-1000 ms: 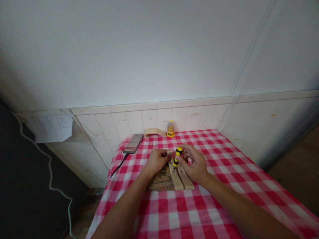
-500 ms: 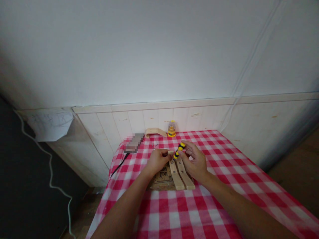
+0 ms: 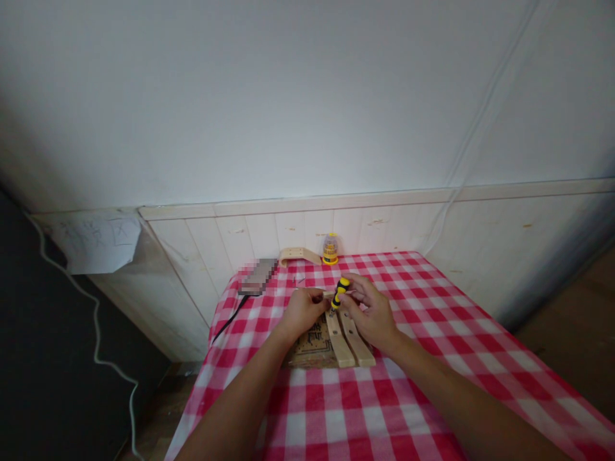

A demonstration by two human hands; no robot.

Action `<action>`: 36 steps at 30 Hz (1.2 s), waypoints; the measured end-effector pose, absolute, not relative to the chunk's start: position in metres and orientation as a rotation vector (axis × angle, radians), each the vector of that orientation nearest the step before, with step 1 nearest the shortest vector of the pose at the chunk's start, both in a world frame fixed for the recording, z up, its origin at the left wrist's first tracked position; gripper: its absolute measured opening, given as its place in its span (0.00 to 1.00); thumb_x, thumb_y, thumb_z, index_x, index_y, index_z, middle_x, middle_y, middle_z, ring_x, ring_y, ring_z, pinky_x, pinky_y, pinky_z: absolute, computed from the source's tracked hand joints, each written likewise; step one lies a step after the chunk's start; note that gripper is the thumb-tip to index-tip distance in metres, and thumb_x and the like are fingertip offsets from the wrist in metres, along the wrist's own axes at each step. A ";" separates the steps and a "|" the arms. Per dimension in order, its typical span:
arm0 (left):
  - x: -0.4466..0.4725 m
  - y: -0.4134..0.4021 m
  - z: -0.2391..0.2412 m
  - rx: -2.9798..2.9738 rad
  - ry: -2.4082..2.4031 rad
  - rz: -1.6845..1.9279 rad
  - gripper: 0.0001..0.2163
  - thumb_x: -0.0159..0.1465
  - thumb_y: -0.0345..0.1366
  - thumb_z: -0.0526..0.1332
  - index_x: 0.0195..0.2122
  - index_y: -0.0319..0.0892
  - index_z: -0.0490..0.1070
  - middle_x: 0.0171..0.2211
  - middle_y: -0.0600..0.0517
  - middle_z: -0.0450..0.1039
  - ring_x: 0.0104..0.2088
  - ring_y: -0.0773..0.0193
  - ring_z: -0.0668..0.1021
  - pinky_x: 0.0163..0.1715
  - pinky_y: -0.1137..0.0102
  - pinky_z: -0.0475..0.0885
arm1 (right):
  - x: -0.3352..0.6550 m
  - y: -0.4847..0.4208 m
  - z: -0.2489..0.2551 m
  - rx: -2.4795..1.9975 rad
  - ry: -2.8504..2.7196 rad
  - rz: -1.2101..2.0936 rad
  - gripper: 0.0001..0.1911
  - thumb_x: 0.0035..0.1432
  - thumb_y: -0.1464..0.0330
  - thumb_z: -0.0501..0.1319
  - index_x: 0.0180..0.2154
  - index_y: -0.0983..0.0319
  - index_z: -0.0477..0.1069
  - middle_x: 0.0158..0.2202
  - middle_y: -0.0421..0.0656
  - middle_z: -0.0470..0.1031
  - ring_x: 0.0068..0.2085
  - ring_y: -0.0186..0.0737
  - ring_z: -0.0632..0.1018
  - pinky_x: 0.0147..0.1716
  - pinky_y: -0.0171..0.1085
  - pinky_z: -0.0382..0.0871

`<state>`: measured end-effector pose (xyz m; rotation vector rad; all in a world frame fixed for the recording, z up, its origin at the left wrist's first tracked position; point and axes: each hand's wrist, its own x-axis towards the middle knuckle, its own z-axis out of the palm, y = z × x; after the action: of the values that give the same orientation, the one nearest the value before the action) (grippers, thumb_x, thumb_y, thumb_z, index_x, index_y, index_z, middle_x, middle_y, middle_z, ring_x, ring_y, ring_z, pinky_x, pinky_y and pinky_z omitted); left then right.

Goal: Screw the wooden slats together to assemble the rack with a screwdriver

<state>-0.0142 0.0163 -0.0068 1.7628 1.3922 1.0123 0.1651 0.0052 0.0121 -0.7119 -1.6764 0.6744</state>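
Observation:
My right hand (image 3: pixel 369 314) is closed round a small yellow and black screwdriver (image 3: pixel 340 292), held nearly upright with its tip down at the far end of two pale wooden slats (image 3: pixel 348 342). The slats lie side by side on a brown patterned board (image 3: pixel 311 342). My left hand (image 3: pixel 302 310) is closed on a small wooden piece (image 3: pixel 327 294) at the slats' far end, right beside the screwdriver tip.
The table has a red and white checked cloth (image 3: pixel 413 384). At its far edge lie a curved wooden part (image 3: pixel 298 255), a yellow bit holder (image 3: pixel 329 250) and a grey device (image 3: pixel 259 276) with a black cable. A panelled wall stands behind.
The screwdriver moved from over the slats' middle to their far end and now stands more upright. My right hand shifted slightly left with it. My left hand has stayed in place.

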 end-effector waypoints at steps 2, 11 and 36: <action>-0.014 0.017 -0.007 1.753 1.387 1.001 0.14 0.58 0.44 0.62 0.25 0.39 0.73 0.20 0.56 0.64 0.23 0.68 0.63 0.25 0.73 0.57 | 0.164 0.005 0.014 -0.712 -1.631 0.669 0.16 0.60 0.68 0.63 0.50 0.58 0.69 0.39 0.44 0.79 0.35 0.39 0.82 0.34 0.36 0.78; -0.015 0.018 -0.008 1.746 1.373 0.997 0.12 0.58 0.42 0.61 0.27 0.38 0.75 0.21 0.56 0.65 0.23 0.69 0.63 0.26 0.73 0.58 | 0.163 0.008 0.013 -0.820 -1.634 0.629 0.18 0.59 0.65 0.64 0.51 0.59 0.71 0.30 0.39 0.75 0.24 0.35 0.76 0.21 0.32 0.69; -0.015 0.018 -0.007 1.774 1.409 0.990 0.12 0.58 0.42 0.61 0.27 0.38 0.76 0.22 0.55 0.66 0.24 0.69 0.64 0.26 0.73 0.58 | 0.159 0.008 0.016 -0.834 -1.538 0.704 0.19 0.53 0.60 0.70 0.44 0.58 0.70 0.30 0.37 0.74 0.21 0.31 0.70 0.19 0.30 0.62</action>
<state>-0.0151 0.0179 -0.0075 1.7745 1.4086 0.9897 0.1590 0.0083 0.0158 -0.8342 -1.5376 0.7040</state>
